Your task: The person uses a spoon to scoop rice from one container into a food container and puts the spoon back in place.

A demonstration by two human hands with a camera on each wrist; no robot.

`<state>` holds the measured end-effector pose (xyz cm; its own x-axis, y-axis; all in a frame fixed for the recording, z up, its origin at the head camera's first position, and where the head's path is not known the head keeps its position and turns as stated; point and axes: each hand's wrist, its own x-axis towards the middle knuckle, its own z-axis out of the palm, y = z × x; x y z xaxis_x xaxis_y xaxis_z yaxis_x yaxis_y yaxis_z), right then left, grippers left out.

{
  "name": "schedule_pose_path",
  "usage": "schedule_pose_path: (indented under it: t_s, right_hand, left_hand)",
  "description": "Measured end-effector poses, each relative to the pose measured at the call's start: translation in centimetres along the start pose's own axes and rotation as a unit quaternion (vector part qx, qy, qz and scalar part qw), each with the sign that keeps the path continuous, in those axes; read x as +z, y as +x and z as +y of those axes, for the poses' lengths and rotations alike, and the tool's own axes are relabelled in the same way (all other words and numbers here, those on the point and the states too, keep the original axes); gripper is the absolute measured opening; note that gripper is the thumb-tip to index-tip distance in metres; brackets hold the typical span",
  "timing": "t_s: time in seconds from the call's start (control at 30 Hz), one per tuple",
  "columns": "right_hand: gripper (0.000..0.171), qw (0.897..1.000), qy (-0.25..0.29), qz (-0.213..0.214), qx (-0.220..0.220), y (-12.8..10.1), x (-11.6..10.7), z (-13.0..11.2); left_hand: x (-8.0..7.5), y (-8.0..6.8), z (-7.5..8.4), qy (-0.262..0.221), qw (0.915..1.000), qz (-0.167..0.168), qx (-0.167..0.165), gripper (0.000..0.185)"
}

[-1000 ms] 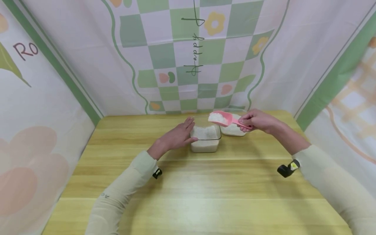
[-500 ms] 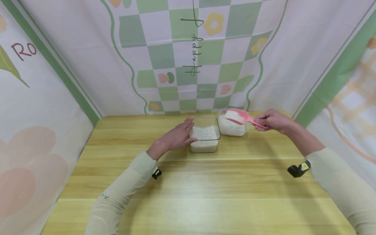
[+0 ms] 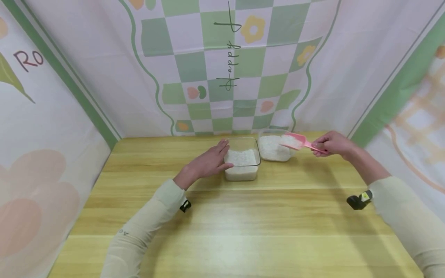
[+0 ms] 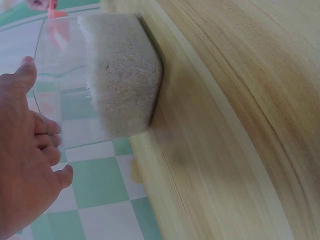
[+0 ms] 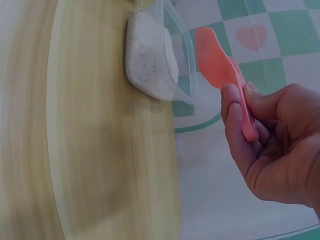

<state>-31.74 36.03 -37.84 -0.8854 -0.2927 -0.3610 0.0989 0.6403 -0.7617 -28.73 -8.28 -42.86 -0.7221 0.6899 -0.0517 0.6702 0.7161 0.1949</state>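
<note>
My left hand rests at the left side of a clear glass container, its thumb by the front rim and its other fingers further back. White rice partly fills this container. My right hand pinches the handle of a pink scoop between thumb and fingers. In the head view, white grains show in the scoop, which hangs over the right edge of a second clear container. That container also holds white rice and stands just right of the first.
Both containers stand near the back edge of a wooden table. Behind it hangs a green-and-white checked cloth. Printed cloth walls rise on the left and right.
My right hand has carried the scoop rightward and slightly down, from above the glass container's right side to the second container's right edge. My left hand stays in place.
</note>
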Motion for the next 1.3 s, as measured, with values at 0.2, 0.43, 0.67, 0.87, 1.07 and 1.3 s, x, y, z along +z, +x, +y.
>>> schedule_pose_path:
  t_s: [0.2, 0.43, 0.67, 0.87, 1.07, 1.3]
  right_hand:
    - [0.036, 0.999, -0.029, 0.015, 0.004, -0.1, 0.0, -0.1]
    - [0.035, 0.998, -0.059, 0.027, 0.007, -0.3, 0.0, -0.3]
    - [0.035, 0.996, -0.086, 0.037, 0.004, -0.6, -0.2, -0.4]
    - [0.034, 0.992, -0.117, 0.042, -0.004, -1.2, -0.3, -0.5]
    - [0.033, 0.99, -0.135, 0.047, -0.01, -1.3, -0.6, -0.6]
    - [0.034, 0.986, -0.155, 0.053, -0.01, -1.5, -1.0, -0.8]
  left_hand:
    - [-0.1, -0.1, 0.0, 0.004, 1.0, 0.004, 0.004, 0.08]
    - [0.0, -0.1, 0.0, 0.003, 1.0, 0.003, 0.004, 0.08]
    - [0.1, -0.1, 0.0, -0.003, 1.0, 0.009, -0.002, 0.08]
    - [0.2, 0.0, 0.0, -0.013, 0.9999, -0.001, -0.005, 0.081]
    - [0.1, 0.0, 0.1, -0.005, 1.0, -0.002, -0.002, 0.08]
    - [0.1, 0.0, 0.0, 0.001, 1.0, 0.002, -0.002, 0.08]
